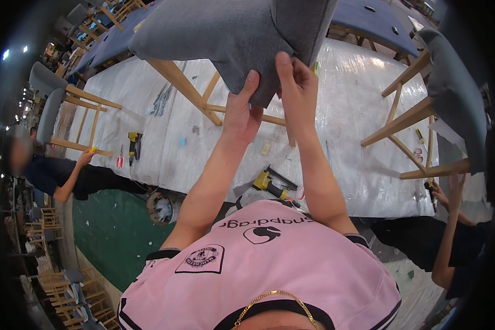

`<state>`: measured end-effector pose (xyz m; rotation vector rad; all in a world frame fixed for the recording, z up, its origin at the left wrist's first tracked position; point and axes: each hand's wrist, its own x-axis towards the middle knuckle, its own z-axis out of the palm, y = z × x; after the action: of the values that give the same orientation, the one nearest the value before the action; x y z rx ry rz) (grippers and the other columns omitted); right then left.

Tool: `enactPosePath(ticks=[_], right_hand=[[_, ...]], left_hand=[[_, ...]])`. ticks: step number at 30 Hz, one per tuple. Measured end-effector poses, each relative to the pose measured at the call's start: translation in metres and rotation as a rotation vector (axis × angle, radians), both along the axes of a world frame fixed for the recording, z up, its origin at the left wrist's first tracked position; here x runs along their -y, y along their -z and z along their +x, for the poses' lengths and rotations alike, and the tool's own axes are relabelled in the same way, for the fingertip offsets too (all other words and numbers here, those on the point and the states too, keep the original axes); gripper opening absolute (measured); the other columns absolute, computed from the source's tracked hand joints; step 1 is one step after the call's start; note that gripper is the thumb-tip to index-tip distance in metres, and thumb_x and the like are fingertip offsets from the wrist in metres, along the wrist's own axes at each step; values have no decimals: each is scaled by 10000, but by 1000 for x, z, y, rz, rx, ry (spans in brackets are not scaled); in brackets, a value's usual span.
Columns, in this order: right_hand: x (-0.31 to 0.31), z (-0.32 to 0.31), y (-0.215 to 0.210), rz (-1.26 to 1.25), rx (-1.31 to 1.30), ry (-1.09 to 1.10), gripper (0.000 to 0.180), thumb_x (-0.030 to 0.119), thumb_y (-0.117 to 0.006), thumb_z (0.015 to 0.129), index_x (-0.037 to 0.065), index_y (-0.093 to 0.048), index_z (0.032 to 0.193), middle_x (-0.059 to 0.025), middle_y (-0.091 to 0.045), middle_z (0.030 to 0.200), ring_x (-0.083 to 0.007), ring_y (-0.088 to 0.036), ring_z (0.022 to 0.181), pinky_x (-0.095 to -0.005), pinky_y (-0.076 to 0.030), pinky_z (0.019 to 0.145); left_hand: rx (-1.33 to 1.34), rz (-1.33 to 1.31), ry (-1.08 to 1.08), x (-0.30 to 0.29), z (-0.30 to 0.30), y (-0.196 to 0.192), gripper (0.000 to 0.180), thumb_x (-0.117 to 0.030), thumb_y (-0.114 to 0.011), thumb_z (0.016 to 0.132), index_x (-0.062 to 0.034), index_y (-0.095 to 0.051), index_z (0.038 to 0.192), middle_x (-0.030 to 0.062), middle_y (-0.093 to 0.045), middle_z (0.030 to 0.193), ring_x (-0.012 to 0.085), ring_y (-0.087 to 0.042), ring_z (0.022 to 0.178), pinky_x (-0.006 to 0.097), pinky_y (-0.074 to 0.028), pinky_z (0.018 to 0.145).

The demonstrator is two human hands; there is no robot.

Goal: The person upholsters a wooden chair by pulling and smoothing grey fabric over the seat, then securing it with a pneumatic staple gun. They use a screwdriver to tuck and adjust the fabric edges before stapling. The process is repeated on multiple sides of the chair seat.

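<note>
One grey fabric flap hangs from near side of upholstered chair, straight ahead of me, long axis roughly vertical. My left hand pinches its lower left part, thumb in front. My right hand sits right, slightly higher, thumb at right edge; fingers curled, cannot tell if gripping. Flap lies between both, neither clearly nearer.
</note>
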<state>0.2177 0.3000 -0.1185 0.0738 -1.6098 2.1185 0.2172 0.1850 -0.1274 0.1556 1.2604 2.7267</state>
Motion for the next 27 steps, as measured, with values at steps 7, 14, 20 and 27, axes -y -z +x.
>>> enactPosePath(ticks=[7,14,20,27], right_hand=[[4,-4,19,58,11,-12,538,443,-668,1023,31,-555,697,47,-446,598,-50,-398,574,-262,-312,503],[-1,-24,28,5,-8,-30,523,440,-673,1023,51,-560,691,57,-478,606,-39,-400,591,-245,-301,524],[5,-9,8,-33,-6,12,415,388,-719,1002,17,-648,831,41,-573,681,-36,-469,603,-231,-350,536],[17,10,11,-212,58,-149,393,396,-717,1000,4,-696,998,-23,-665,825,-35,-525,642,-233,-412,553]], left_hand=[[65,392,256,20,-4,19,721,-539,-661,981,-71,-437,1481,82,-565,1413,247,-551,1305,461,-454,1091],[79,68,181,5,-14,-19,753,-442,-749,951,-52,-410,1499,113,-543,1432,268,-537,1332,457,-450,1105],[85,-90,84,0,-16,-22,739,-423,-773,938,-35,-441,1472,87,-564,1399,215,-546,1314,388,-461,1098],[113,-100,87,6,-14,-11,738,-545,-737,924,-13,-535,1393,84,-643,1259,185,-666,1084,326,-571,854]])
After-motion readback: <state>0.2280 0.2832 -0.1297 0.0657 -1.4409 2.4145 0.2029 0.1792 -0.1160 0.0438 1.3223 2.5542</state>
